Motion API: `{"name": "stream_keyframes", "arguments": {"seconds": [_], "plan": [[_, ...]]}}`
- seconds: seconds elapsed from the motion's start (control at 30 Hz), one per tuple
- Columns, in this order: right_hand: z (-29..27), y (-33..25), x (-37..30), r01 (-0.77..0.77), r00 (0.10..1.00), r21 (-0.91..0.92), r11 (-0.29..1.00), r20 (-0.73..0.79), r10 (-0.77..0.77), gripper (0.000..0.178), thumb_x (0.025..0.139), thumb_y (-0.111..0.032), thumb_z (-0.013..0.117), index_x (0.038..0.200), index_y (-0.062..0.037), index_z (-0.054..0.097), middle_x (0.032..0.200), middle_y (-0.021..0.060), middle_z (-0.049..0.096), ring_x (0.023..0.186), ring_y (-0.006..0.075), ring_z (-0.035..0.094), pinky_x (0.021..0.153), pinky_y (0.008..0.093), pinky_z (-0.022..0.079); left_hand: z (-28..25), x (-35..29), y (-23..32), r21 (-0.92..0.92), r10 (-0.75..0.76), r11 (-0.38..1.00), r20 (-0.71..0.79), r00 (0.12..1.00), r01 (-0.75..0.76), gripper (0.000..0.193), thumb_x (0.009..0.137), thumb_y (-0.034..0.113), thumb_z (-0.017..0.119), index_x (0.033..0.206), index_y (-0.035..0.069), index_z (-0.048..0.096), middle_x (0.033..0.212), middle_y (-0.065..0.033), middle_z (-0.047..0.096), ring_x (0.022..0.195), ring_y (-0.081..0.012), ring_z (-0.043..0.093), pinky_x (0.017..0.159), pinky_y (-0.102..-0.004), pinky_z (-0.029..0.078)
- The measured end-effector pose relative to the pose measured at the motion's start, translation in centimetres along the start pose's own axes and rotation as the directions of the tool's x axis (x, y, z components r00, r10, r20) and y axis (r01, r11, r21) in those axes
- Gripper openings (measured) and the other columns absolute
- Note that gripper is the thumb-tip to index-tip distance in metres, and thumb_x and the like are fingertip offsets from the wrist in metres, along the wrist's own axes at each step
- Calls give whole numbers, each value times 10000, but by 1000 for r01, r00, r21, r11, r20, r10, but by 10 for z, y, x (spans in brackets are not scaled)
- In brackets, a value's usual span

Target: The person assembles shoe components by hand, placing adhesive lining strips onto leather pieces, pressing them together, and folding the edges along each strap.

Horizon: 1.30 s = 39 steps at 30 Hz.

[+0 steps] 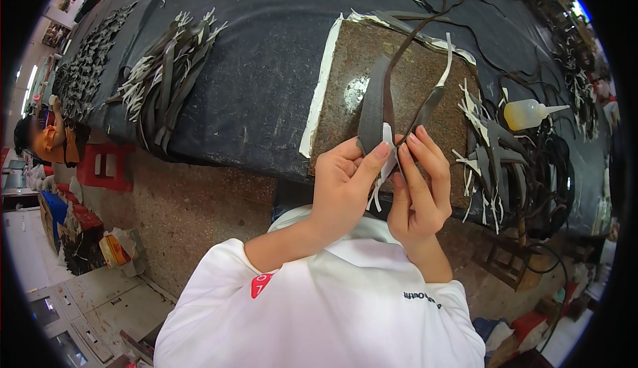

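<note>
A dark grey strap (375, 95) with a white-backed end is pinched between the thumb and fingers of my left hand (345, 178). My right hand (422, 192), close beside it, has its fingers bent around a thin dark strip (428, 109) that ends in a white tip. The two pieces meet between my fingertips, where I cannot make out how they join. Both hands are over the near edge of a brown, speckled slab (415, 55) lying on the dark-covered table (266, 82).
To the left lies a bundle of dark straps with white ends (169, 82). On the right are more straps (495, 148) and a squeeze bottle (525, 114) of yellowish liquid. A red stool (106, 167) and a person in orange (53, 140) are at far left.
</note>
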State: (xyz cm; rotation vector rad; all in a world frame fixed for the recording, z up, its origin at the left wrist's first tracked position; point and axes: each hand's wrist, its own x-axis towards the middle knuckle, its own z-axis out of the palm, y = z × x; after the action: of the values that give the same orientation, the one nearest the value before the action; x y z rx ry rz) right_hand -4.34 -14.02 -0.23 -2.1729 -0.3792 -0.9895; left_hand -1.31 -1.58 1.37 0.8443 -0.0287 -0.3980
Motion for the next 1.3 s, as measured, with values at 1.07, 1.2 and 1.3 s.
{"name": "stream_keyframes", "arguments": {"seconds": [1.07, 1.2, 1.3], "plan": [[-12, -6, 10, 149, 987, -220, 964, 99, -129, 352, 677, 84, 614, 1023, 134, 660, 1086, 234, 622, 1033, 391, 615, 833, 397, 535, 7, -2, -2, 278, 143, 951, 6, 990, -139, 192, 970, 66, 550, 1103, -62, 603, 973, -48, 671, 835, -21, 592, 675, -162, 480], [-10, -8, 14, 249, 967, -370, 895, 139, -211, 252, 704, 84, 633, 947, 142, 671, 1033, 239, 641, 966, 369, 650, 764, 375, 562, 9, 0, -2, 264, 121, 958, -21, 992, -112, 187, 973, 74, 547, 1088, -61, 609, 947, -41, 671, 806, -12, 581, 663, -157, 473], [-9, -9, 16, 313, 948, -446, 838, 195, -250, 204, 731, 76, 645, 922, 145, 671, 1023, 245, 644, 963, 366, 655, 744, 367, 569, 9, 1, -2, 244, 127, 964, -52, 991, -111, 180, 974, 75, 545, 1076, -57, 612, 933, -40, 671, 778, -6, 571, 638, -152, 460]]}}
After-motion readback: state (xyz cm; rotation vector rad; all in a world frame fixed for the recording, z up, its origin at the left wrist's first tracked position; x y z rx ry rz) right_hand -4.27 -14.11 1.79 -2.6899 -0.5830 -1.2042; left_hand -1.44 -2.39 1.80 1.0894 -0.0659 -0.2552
